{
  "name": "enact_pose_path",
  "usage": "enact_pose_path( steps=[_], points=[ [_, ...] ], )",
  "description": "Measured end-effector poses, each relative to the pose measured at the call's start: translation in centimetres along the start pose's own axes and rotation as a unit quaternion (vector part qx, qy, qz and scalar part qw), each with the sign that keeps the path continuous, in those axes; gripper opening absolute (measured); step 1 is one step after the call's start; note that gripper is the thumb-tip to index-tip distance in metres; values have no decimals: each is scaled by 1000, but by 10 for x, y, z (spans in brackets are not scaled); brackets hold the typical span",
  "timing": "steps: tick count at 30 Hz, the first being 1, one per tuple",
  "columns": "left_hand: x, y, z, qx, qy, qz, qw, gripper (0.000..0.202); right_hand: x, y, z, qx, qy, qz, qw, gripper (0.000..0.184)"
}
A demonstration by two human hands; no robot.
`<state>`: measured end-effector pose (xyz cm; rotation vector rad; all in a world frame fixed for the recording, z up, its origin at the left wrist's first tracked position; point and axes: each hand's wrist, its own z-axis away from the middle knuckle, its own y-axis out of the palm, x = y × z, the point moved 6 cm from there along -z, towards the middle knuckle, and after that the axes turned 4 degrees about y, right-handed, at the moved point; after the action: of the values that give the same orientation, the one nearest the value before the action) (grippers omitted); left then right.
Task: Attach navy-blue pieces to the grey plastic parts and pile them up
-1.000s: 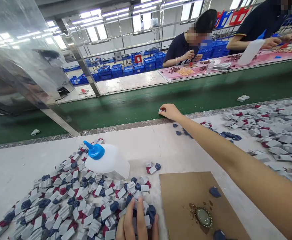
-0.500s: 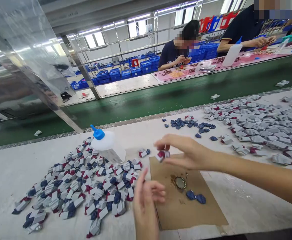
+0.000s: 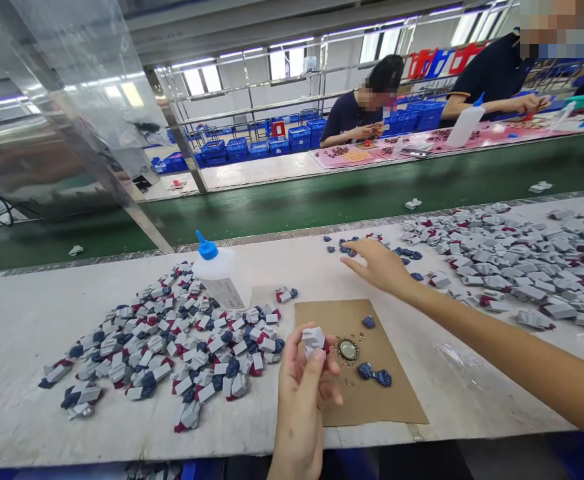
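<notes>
My left hand is closed around a small light-grey and maroon plastic part, pinched between thumb and fingers above the left side of a brown cardboard sheet. My right hand reaches to the small navy pieces at the back of the table. Its thumb and index finger are apart; whether a fingertip touches a piece I cannot tell. On the cardboard lie a round dark-rimmed dish, two joined navy glove-shaped pieces and a single navy piece.
A white bottle with a blue nozzle stands behind a heap of grey, maroon and navy parts. Grey and maroon parts cover the right side. Beyond runs a green conveyor belt, with two people working behind it.
The grey and maroon part has passed from my right hand to my left, which has closed on it. My right hand has moved away to the navy pieces at the back.
</notes>
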<state>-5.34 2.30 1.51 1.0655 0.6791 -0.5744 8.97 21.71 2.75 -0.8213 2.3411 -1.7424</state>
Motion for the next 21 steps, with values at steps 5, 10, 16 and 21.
enact_pose_path(
  steps=[5,10,16,21],
  points=[
    [-1,-7,4,30,-36,102,994,22,-37,35,-52,74,23,57,995,32],
    [1,-22,2,-29,-50,88,994,29,-44,40,-55,114,24,96,989,30],
    [7,-27,3,-51,-45,57,996,28,-29,40,-50,135,1,107,985,35],
    [16,-25,8,7,-41,19,999,22,-15,47,-49,150,-16,84,985,26]
  ],
)
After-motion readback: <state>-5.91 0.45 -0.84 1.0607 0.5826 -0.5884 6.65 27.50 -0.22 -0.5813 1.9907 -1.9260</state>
